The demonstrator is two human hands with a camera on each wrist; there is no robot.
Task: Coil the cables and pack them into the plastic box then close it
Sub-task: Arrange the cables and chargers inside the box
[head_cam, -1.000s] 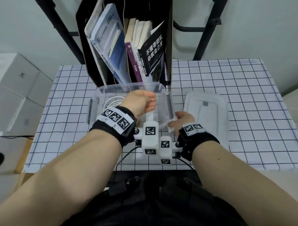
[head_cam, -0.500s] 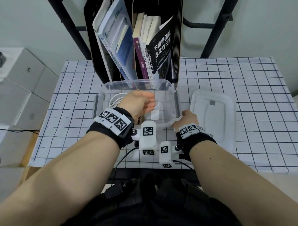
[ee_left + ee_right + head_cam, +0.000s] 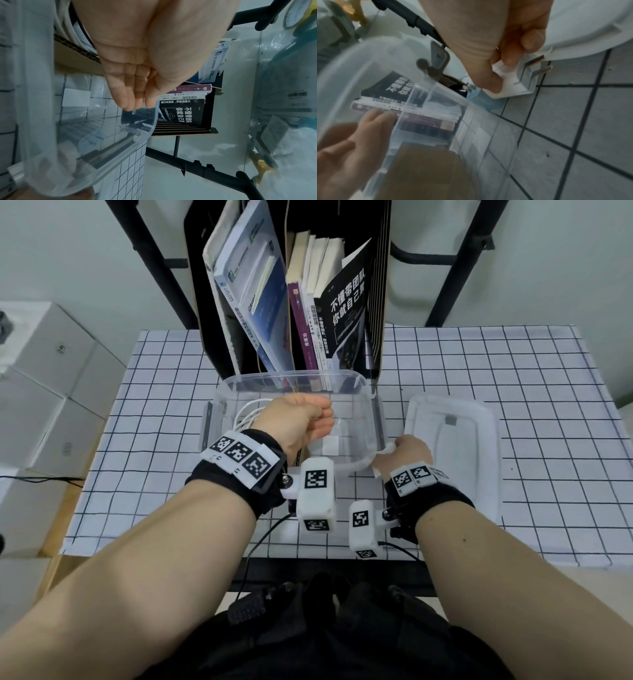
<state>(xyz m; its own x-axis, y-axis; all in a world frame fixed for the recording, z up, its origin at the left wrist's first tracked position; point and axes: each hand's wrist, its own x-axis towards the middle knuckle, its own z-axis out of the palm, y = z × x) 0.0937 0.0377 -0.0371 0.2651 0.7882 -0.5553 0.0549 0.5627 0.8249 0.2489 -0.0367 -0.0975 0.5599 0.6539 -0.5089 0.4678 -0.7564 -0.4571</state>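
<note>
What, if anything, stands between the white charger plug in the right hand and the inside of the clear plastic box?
Only the near rim of the clear plastic box stands before the white charger plug. The translucent lid lies aside; the left hand is over the box's middle.

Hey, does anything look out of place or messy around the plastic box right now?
Nothing looks spilled or damaged. The plastic box stands open, a coiled white cable inside by the left hand. The lid lies flat beside it. The right hand holds a white charger plug outside the box.
</note>
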